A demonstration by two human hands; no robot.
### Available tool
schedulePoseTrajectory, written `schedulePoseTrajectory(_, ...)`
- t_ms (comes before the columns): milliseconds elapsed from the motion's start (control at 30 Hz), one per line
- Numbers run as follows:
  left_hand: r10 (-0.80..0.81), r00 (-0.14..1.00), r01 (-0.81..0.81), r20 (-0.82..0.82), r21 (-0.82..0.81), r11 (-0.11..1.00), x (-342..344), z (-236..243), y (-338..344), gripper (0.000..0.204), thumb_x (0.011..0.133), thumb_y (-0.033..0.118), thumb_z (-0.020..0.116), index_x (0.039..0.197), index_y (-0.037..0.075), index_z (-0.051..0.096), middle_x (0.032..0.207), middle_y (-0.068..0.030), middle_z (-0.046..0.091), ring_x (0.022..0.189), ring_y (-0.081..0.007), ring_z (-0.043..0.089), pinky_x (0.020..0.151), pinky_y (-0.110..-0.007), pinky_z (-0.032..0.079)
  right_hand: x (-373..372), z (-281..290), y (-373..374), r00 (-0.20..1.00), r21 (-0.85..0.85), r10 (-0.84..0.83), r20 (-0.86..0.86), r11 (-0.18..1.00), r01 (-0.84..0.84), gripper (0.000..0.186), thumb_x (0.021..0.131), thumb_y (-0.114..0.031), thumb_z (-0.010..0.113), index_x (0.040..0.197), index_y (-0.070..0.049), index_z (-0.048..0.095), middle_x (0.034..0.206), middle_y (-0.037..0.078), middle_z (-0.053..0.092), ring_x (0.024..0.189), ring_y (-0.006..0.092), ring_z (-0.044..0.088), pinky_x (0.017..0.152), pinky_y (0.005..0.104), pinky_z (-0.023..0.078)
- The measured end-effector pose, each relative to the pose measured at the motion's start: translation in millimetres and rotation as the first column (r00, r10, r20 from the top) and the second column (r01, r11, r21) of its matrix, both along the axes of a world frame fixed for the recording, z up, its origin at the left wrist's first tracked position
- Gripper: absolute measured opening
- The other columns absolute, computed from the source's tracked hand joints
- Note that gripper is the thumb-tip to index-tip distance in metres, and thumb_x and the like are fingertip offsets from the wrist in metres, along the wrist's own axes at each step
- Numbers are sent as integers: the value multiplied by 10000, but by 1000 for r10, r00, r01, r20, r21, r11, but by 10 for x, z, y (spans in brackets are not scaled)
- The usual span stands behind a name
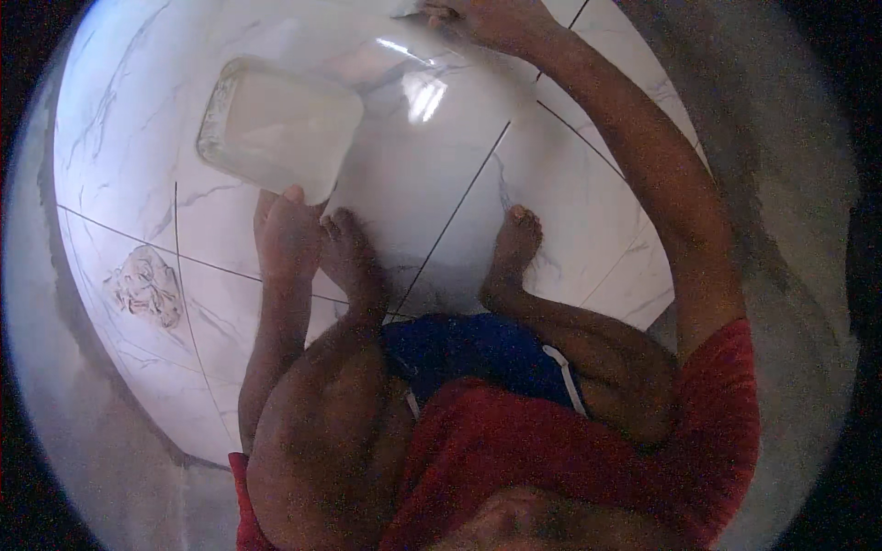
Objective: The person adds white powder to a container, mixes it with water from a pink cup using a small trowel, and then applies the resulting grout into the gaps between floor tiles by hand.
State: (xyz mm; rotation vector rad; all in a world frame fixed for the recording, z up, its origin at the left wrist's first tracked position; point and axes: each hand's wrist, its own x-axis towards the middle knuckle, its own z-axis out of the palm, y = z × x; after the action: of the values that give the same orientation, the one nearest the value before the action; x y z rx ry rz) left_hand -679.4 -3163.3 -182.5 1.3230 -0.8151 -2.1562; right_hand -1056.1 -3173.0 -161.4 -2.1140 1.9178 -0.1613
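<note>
My left hand [292,237] is closed on the near corner of a pale, translucent rectangular tub [292,119], with the thumb over its rim. The tub tilts slightly, and its inside looks whitish; whether it holds liquid I cannot tell. My right hand [487,23] reaches far forward to the upper edge of the view, fingers curled low over the floor. A thin greyish thing [412,11] pokes out by its fingertips, too cut off and blurred to name.
White marbled floor tiles [588,248] with dark joints surround my bare feet; the surface shines as if wet. A crumpled whitish cloth or plastic [147,286] lies at the left. Rough grey cement [790,275] borders the tiles on the right and left.
</note>
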Motion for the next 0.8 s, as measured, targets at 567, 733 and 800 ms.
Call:
schedulePoseTrajectory(567, -214, 967, 222, 134, -48, 974, -100, -82, -33, 663, 893, 140, 588, 1456, -14, 274, 1457, -174, 402, 1350, -333, 418, 1138, -601, 320, -546, 37, 1468, 995, 153, 2, -101, 988, 13, 248, 933, -301, 574, 1148, -203, 646, 1009, 65, 657, 960, 271, 667, 801, 409, 566)
schedulePoseTrajectory(733, 2, 983, 9, -181, 62, 998, -182, -38, 11, 655, 914, 145, 573, 1468, -8, 259, 1464, -179, 398, 1332, -328, 446, 1154, -615, 284, -674, 12, 1814, 994, 172, -7, -111, 985, 27, 283, 952, -333, 561, 1188, -202, 646, 1020, 68, 657, 964, 264, 659, 777, 411, 571)
schedulePoseTrajectory(800, -6, 979, 19, -203, 62, 998, -177, -45, 8, 651, 917, 149, 569, 1470, -4, 260, 1466, -176, 397, 1336, -322, 443, 1156, -618, 276, -720, -38, 1900, 995, 163, -25, -99, 986, 41, 286, 953, -331, 561, 1196, -207, 645, 1020, 66, 659, 966, 263, 658, 780, 407, 571)
